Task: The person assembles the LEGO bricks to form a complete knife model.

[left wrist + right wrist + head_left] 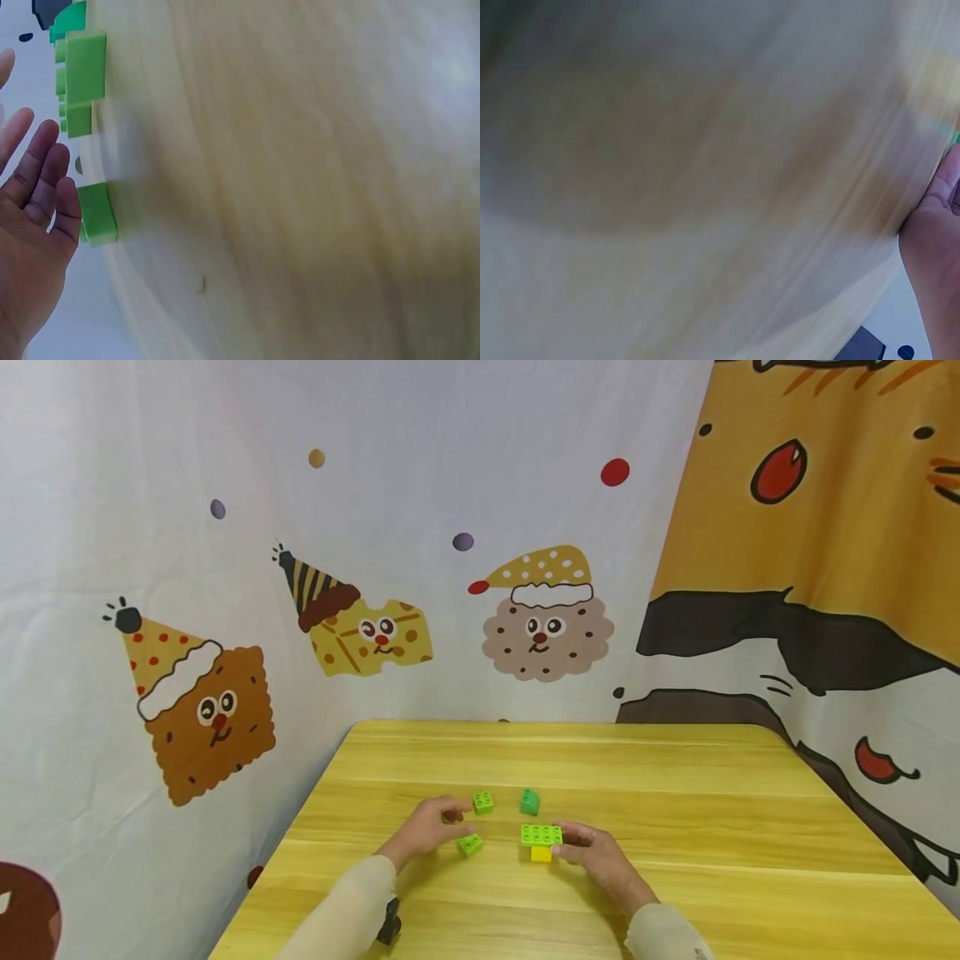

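With thumb and fingers, my right hand [600, 856] grips the right end of a toy brick stack. On top is a long lime-green brick [540, 835], over a smaller yellow brick [540, 854]. The right wrist view shows only part of that hand [934, 232], its fingertips cut off by the frame edge. Loosely spread and holding nothing, the fingers of my left hand [431, 831] hover around two small lime-green bricks: one beyond the fingers [483, 802], one by the thumb [470, 846]. In the left wrist view, the left palm [30, 255] appears beside several green bricks.
A darker green brick [529, 802] with a sloped side lies on the wooden table [712, 793] beyond the stack. A cloth with cartoon figures [547, 635] hangs behind the table and along its left side. A black strap piece [389, 922] is at the left sleeve.
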The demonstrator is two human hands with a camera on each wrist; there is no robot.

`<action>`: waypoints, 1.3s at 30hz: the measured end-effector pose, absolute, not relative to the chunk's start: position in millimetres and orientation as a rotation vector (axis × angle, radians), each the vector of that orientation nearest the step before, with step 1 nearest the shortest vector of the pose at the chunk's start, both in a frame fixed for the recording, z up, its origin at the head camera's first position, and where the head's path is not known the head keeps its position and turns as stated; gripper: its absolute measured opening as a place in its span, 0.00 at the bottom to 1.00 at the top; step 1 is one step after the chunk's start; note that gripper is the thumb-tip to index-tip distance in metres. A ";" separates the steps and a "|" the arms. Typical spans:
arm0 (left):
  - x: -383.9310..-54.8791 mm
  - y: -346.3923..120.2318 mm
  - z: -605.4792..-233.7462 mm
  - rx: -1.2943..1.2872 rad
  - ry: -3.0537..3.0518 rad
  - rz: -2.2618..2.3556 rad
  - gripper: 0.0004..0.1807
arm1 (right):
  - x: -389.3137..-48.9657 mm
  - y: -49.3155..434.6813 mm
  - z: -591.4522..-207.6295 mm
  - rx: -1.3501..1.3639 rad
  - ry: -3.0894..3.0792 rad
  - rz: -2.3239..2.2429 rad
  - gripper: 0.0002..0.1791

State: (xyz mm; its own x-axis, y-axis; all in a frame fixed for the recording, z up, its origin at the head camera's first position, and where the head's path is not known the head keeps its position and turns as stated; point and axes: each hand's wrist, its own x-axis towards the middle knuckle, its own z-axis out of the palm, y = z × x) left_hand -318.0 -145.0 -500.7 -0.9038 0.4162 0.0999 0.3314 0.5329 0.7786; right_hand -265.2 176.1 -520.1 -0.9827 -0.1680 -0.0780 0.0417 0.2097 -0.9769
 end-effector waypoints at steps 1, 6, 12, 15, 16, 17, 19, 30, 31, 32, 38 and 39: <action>-317.9 -146.2 -500.7 0.656 2.660 1.321 0.25 | -265.0 176.4 -519.9 -0.128 2.305 -1.874 0.31; -317.5 -152.3 -502.7 0.621 2.616 1.327 0.25 | -264.1 177.0 -519.7 -0.141 2.293 -1.865 0.32; -319.9 -158.3 -506.2 0.596 2.563 1.323 0.26 | -264.7 176.8 -519.4 -0.155 2.289 -1.870 0.32; -321.0 -160.0 -506.9 0.607 2.555 1.304 0.27 | -265.2 176.6 -519.0 -0.158 2.294 -1.873 0.32; -321.0 -160.3 -507.0 0.613 2.553 1.298 0.27 | -265.2 176.5 -518.7 -0.155 2.293 -1.874 0.32; -321.0 -160.5 -507.1 0.619 2.552 1.292 0.27 | -265.3 176.4 -518.6 -0.152 2.294 -1.874 0.32; -320.3 -160.8 -506.8 0.626 2.543 1.282 0.26 | -265.5 176.4 -518.8 -0.152 2.290 -1.878 0.32; -320.3 -161.1 -509.5 0.653 2.514 1.251 0.26 | -266.4 177.0 -522.4 -0.143 2.300 -1.873 0.31; -320.5 -160.9 -510.1 0.657 2.515 1.246 0.25 | -266.0 177.0 -522.5 -0.143 2.302 -1.870 0.31; -320.5 -160.6 -510.8 0.661 2.516 1.243 0.25 | -265.3 177.0 -522.2 -0.145 2.301 -1.868 0.32; -318.6 -156.6 -512.0 0.664 2.517 1.246 0.24 | -263.0 177.7 -520.9 -0.157 2.296 -1.858 0.32; -318.3 -155.7 -511.7 0.662 2.517 1.247 0.24 | -263.0 177.8 -520.9 -0.159 2.295 -1.858 0.32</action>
State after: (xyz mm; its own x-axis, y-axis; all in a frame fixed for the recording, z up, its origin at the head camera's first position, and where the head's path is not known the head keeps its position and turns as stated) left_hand -318.3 -155.7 -511.7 -0.8640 0.5029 -0.0251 0.2848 0.5291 0.7994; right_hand -263.0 177.8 -520.9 -0.9773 -0.1980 -0.0750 0.0322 0.2112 -0.9769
